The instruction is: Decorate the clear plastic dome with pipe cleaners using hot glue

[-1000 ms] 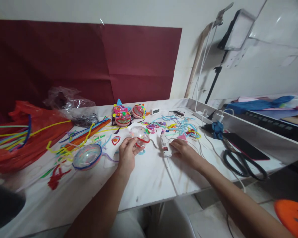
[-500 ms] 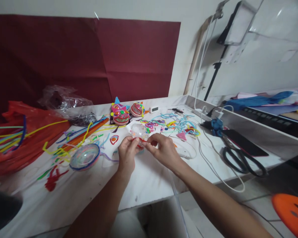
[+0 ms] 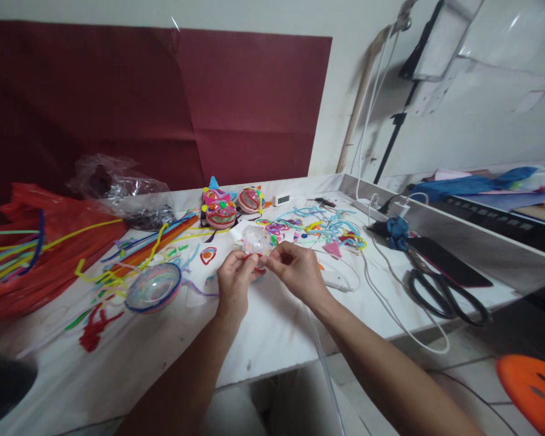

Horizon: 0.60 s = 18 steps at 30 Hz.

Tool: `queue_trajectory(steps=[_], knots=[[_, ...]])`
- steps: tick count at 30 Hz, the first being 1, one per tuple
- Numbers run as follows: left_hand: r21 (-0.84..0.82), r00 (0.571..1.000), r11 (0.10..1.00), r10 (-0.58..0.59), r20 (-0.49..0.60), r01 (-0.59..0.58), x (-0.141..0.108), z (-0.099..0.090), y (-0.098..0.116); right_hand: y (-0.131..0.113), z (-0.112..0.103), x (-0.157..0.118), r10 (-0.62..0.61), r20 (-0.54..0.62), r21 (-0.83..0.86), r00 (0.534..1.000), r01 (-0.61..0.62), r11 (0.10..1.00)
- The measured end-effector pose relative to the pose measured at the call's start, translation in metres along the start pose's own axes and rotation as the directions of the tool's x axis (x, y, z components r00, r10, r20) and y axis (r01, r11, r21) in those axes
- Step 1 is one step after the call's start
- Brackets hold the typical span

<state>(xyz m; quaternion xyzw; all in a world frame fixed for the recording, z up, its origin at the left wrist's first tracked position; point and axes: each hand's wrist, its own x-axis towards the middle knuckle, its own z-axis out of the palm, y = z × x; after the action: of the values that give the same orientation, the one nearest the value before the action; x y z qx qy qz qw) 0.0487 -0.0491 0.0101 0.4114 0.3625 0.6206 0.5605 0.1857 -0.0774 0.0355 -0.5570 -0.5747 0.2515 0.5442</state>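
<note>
A small clear plastic dome (image 3: pixel 256 238) with coloured bits on it is held just above the table, between both hands. Along its near edge runs a red fuzzy strip (image 3: pixel 260 260) that looks like pipe cleaner. My left hand (image 3: pixel 234 280) grips the dome's near edge at the strip, thumb on top. With thumb and forefinger, my right hand (image 3: pixel 298 272) pinches the strip at the right of the same edge. Fingers partly hide the strip and the lower dome. Left of my left hand stands a larger clear bowl (image 3: pixel 153 287) with a blue rim.
Decorated round animal heads (image 3: pixel 220 209) stand at the back. Pipe cleaners (image 3: pixel 157 242) lie left, near a red plastic bag (image 3: pixel 68 233). Blue scraps (image 3: pixel 333 221), a white glue gun (image 3: pixel 335 279), cables, black-handled scissors (image 3: pixel 447 293) and a dark phone (image 3: pixel 449 261) lie right.
My right fingers have closed in towards my left thumb along the red strip, and the dome has tilted slightly. The rest of the table looks the same.
</note>
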Motion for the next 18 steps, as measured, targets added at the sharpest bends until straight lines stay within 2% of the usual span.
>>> queue_trajectory(steps=[5,18], knots=[[0.009,1.0,1.0,-0.011,-0.003,0.011,0.0,-0.001,-0.001,0.003,0.002,0.003,0.097,-0.011,0.076,0.995,-0.096,0.992],[0.008,0.999,0.999,-0.043,0.017,0.043,-0.002,0.0,0.002,0.015,0.003,0.008,0.191,-0.005,0.17,0.982,-0.188,0.967]])
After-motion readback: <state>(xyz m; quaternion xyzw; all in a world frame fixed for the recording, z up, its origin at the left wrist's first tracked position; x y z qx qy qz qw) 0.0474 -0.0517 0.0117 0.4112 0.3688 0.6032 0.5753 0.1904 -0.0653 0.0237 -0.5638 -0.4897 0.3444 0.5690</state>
